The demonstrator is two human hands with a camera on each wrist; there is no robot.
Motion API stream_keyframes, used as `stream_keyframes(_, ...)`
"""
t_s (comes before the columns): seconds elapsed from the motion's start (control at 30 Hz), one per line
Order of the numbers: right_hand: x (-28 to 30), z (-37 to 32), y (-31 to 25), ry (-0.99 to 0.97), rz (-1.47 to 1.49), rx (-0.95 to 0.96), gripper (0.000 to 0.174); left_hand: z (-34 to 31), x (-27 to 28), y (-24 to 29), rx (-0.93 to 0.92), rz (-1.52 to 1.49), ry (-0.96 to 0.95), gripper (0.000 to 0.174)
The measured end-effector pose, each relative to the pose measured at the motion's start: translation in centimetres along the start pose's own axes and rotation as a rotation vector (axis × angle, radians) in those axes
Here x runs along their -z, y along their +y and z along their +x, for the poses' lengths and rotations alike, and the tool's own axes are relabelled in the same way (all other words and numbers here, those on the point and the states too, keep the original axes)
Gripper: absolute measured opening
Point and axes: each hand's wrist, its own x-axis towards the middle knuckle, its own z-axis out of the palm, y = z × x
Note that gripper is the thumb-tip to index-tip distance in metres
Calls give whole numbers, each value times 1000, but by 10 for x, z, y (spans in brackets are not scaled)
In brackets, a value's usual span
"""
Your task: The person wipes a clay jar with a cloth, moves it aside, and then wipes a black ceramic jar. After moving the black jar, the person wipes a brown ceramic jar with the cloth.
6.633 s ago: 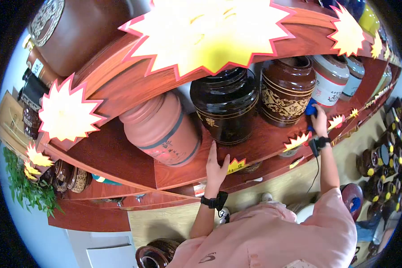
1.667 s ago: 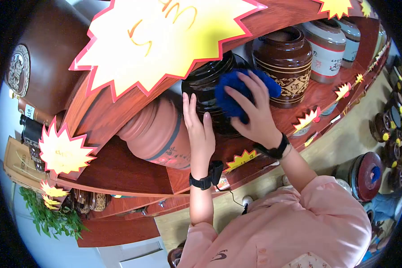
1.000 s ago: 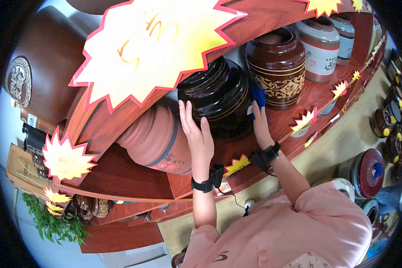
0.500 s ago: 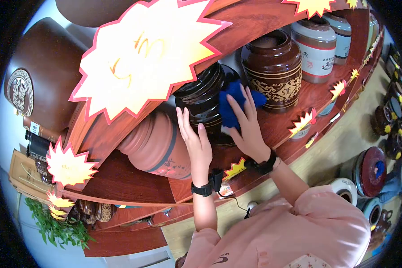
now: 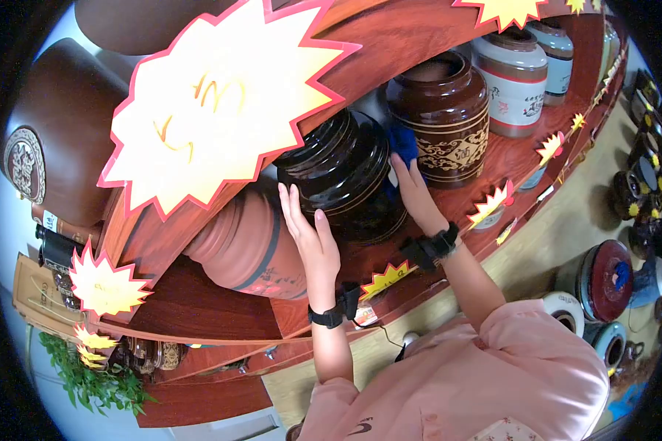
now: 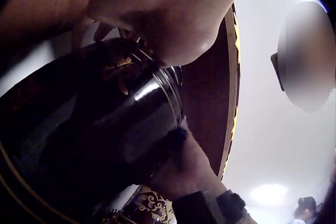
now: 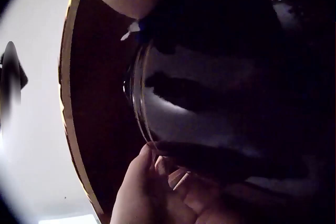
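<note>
A glossy black jar (image 5: 346, 173) stands on the red wooden shelf, gold lines round its body. The left hand (image 5: 312, 242) lies against its left side with fingers extended; in the left wrist view that hand (image 6: 163, 14) is close over the jar (image 6: 94, 124). At the jar's right side the right hand (image 5: 418, 197) presses a blue cloth (image 5: 403, 145) to it, fingers fairly straight and partly hidden by the cloth. The right wrist view shows the dark jar (image 7: 210, 87) with the left hand (image 7: 157, 192) touching its far side.
A pink jar (image 5: 246, 246) leans close on the left. A brown jar with gold patterns (image 5: 449, 121) and a white-grey jar (image 5: 513, 88) stand on the right. A large starburst sign (image 5: 221, 110) hangs over the shelf's upper board; a yellow tag (image 5: 385, 281) is at its front edge.
The right hand and blue cloth have moved from the brown jar's far side to the black jar, across its front and back to its right side. The left hand stays on the black jar.
</note>
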Motion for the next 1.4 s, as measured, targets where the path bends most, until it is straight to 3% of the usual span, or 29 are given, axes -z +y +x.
stream_keyframes(0.17, 31, -44, 69, 29, -78, -126, 44, 0, -2, -2, -18, 23, 23, 52)
stream_keyframes(0.27, 43, -57, 81, 18, -138, -78, 43, 0, -4, 1, -11, 7, 33, 50)
stream_keyframes(0.43, 61, -58, 63, -16, -387, 11, 49, -2, -6, 4, 10, 8, 48, 51)
stream_keyframes(0.63, 97, -68, 24, -166, -179, -199, 43, -1, -7, 1, 3, 27, 64, 52)
stream_keyframes(0.8, 116, -69, -12, 149, -143, -90, 54, -1, -7, 3, 18, 18, 59, 52)
stream_keyframes(0.9, 130, -62, -21, 380, -39, 26, 48, -1, -8, 6, 40, 20, 66, 52)
stream_keyframes(1.1, 180, -29, -5, 602, 69, 226, 40, -1, -12, 6, 62, 34, 93, 53)
stream_keyframes(1.23, 219, 3, 6, 705, -157, 305, 39, 0, -13, 11, 83, 21, 100, 53)
stream_keyframes(1.27, 232, 12, 12, 647, -140, 305, 40, 0, -13, 13, 88, 17, 105, 53)
stream_keyframes(1.33, 232, 25, 3, 550, -505, 278, 49, 1, -15, 15, 102, 16, 122, 53)
stream_keyframes(1.4, 233, 28, -8, 317, -902, 330, 59, 1, -18, 16, 103, 12, 143, 54)
